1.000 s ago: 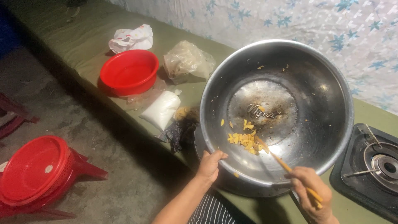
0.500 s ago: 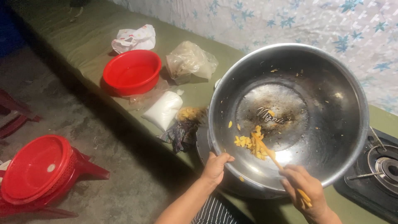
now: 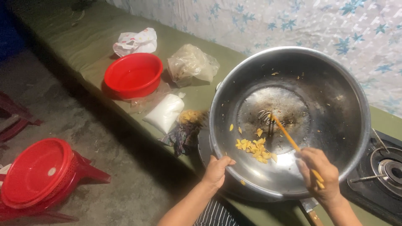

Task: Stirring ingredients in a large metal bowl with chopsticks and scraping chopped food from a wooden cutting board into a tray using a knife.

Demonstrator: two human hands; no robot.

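A large steel bowl stands on the green counter, with small yellow food pieces heaped near its front wall. My left hand grips the bowl's near rim. My right hand holds an orange-handled utensil whose tip reaches the middle of the bowl's floor, just behind the yellow pieces.
A red basin, a clear plastic bag, a white printed bag, a bag of white powder and a small yellow packet lie left of the bowl. A gas burner sits right. Red stool on floor.
The utensil's tip has lifted out of the yellow pieces and moved back toward the bowl's middle. My left hand stays on the rim. The view has shifted slightly.
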